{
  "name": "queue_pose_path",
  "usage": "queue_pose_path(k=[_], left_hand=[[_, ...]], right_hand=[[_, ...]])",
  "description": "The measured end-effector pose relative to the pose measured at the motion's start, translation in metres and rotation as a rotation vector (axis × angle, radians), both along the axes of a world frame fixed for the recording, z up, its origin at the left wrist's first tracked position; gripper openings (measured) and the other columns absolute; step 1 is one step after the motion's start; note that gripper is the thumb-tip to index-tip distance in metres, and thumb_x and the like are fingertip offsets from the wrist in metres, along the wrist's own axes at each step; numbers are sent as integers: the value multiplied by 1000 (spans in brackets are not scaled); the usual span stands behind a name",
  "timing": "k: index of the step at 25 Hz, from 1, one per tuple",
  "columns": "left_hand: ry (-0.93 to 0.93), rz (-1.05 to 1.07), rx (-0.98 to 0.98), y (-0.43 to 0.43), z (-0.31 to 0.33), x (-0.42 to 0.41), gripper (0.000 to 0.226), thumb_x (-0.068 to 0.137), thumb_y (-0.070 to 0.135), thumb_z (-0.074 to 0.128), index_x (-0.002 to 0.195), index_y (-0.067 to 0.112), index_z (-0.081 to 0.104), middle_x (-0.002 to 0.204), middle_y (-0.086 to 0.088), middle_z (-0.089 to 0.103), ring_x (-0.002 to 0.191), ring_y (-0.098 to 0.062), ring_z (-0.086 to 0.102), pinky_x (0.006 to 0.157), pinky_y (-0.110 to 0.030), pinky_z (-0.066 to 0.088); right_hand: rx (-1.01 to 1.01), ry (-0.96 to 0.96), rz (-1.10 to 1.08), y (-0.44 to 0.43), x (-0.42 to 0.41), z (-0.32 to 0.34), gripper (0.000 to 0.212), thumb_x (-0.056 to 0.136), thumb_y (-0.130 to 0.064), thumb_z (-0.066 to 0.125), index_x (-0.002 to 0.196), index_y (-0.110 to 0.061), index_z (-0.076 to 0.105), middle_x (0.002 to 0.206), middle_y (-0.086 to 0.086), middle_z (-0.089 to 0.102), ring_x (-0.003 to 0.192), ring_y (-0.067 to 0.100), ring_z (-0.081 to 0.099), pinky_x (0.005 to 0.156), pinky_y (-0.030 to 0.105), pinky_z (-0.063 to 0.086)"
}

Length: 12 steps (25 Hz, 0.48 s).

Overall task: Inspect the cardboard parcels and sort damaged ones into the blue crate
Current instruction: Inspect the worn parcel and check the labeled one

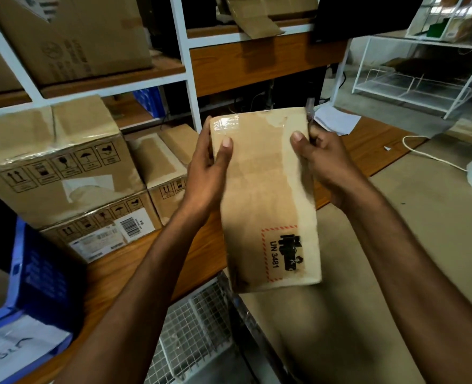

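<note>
Glistening tape [225,124] on scuffed tan parcel [265,195]

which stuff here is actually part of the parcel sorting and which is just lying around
Job: held parcel, gripped by left hand and right hand; stacked boxes; blue crate.
Lying about: white cable; loose paper; wire rack; mesh basket.
</note>
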<state>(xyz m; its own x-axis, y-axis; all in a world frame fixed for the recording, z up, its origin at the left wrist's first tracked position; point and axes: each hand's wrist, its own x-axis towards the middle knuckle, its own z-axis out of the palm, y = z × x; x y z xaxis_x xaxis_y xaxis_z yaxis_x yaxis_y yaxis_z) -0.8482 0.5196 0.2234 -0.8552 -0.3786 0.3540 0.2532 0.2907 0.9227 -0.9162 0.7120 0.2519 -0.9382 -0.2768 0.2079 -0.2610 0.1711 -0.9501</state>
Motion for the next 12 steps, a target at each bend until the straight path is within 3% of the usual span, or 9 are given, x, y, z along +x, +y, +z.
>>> queue_pose_path(k=[3,5,8,12], left_hand=[[12,-6,61,-1,-4,-5,61,109,42,45,164,32,22,160,-1,44,138,-18,53,107,-52,53],[-1,-25,45,1,-4,-4,64,107,44,50,164,35,20,159,2,45,139,-19,52,106,-54,52],[-1,27,1,4,-5,-3,71,105,40,57,164,36,18,158,5,47,138,-15,53,105,-52,54],[-2,56,-30,2,-4,2,76,99,40,68,162,36,26,156,8,50,138,-13,52,103,-50,55]], right_hand=[[3,66,-65,4,-3,-4,33,103,-44,55,125,-22,67,116,-5,74,108,14,69,97,50,56],[12,23,-10,2,3,-9,30,104,-43,56,130,-29,62,119,-10,72,109,10,68,95,42,56],[74,153,-98,-5,6,-17,32,103,-41,58,132,-27,58,112,-18,67,102,2,64,86,30,53],[71,110,-65,-10,6,-15,44,98,-35,67,138,-24,53,120,-16,65,108,5,63,87,28,51]])
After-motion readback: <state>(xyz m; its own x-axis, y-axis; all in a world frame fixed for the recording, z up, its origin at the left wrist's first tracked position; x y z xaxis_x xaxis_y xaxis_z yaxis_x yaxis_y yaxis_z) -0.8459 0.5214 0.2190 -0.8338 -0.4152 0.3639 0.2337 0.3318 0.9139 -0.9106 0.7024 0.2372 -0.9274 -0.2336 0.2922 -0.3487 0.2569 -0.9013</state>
